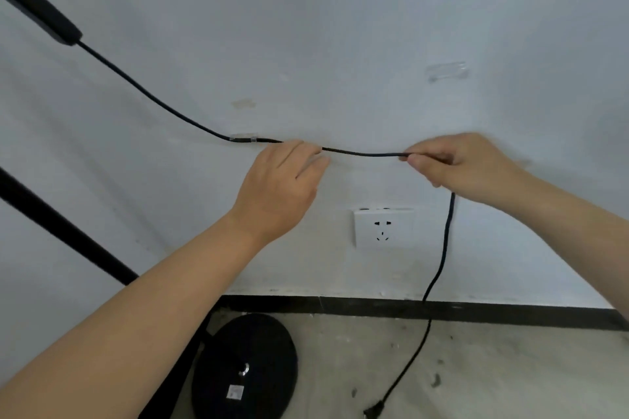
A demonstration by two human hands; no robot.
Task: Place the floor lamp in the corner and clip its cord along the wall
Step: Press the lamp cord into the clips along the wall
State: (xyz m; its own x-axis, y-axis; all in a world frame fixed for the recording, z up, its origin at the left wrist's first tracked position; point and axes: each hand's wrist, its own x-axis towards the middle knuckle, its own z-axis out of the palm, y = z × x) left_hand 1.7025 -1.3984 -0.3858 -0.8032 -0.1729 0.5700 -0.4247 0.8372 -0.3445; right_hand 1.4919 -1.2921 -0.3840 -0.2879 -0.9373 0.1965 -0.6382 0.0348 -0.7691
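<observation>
Both hands pinch the thin black lamp cord [360, 153] level along the wall, the right hand [456, 163] nearer the empty clear clip [446, 71] (up right) than the left hand [282, 187].

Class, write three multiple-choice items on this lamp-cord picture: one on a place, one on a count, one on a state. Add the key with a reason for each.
1. Where does the plug lie?
A. in the wall socket
B. on the floor
C. in the left hand

2. How many clear clips on the wall hold the cord?
A. one
B. two
C. none

3. What is the right hand doing?
A. resting open on the wall
B. lifting the lamp base
C. pinching the cord

Key: B, the plug rests on the floor below the empty wall socket. A, only the left clip holds the cord; the other clip is empty. C, its fingers close on the cord.
</observation>
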